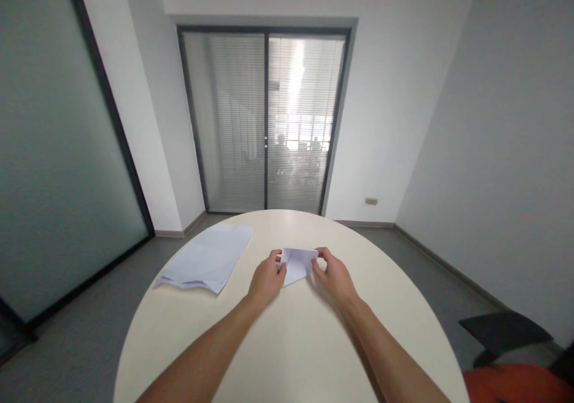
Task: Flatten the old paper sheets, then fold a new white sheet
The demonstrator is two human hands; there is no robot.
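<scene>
A small folded sheet of white paper [296,265] is held between my two hands, just over the middle of the table. My left hand [268,277] pinches its left edge with thumb and fingers. At the right edge, my right hand [334,274] grips the paper in the same way. The paper's upper edge is roughly straight, and its lower edge slants up to the right. My fingertips hide parts of both side edges.
A stack of white paper sheets [208,256] with curled edges lies at the left of the round cream table [287,343]. A chair with a red seat [515,385] and black armrest [504,328] stands at the lower right. Beyond the table are glass doors with blinds [233,128].
</scene>
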